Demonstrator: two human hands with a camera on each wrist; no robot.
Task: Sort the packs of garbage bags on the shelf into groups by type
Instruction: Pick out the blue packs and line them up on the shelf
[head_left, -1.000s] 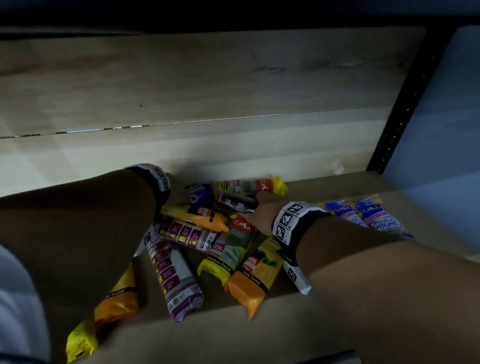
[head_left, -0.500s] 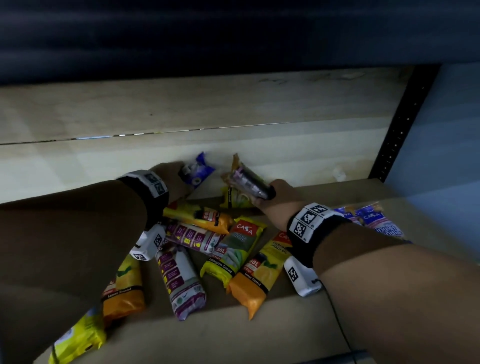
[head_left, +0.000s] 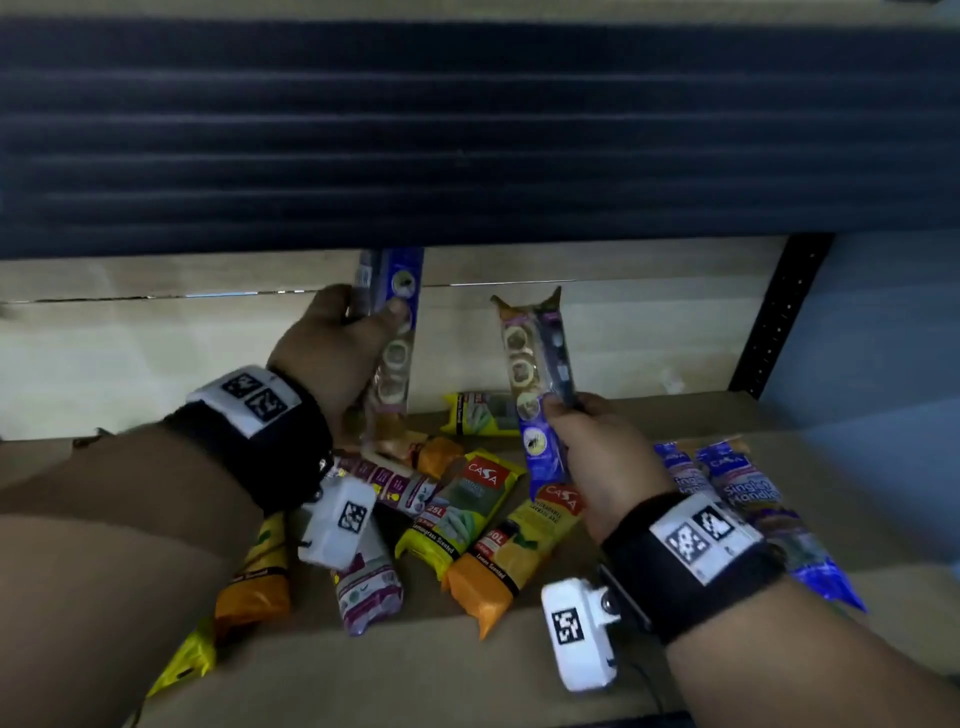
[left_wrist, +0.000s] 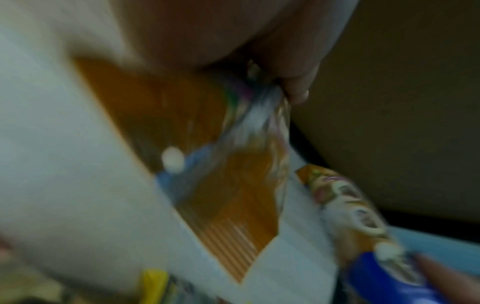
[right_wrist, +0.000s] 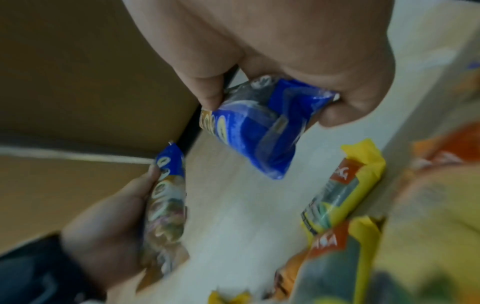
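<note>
both hands (head_left: 332, 358) raised, gripping packs (head_left: 535, 384)

Both hands have lifted off the pile, the left hand (head_left: 332, 353) and right hand (head_left: 597, 457) each raising a blue-ended pack upright.

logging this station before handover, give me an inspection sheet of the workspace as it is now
surface: wooden shelf board, packs lying loose on it
job's things: blue-ended pack in left hand; matching pack in right hand; yellow and orange packs mid-shelf; two blue packs at right
clutter: nothing seen
grippers: each hand grips one pack, raised off the shelf
cables: thin black lead below right wrist
surroundings: dark upper shelf edge, black upright
</note>
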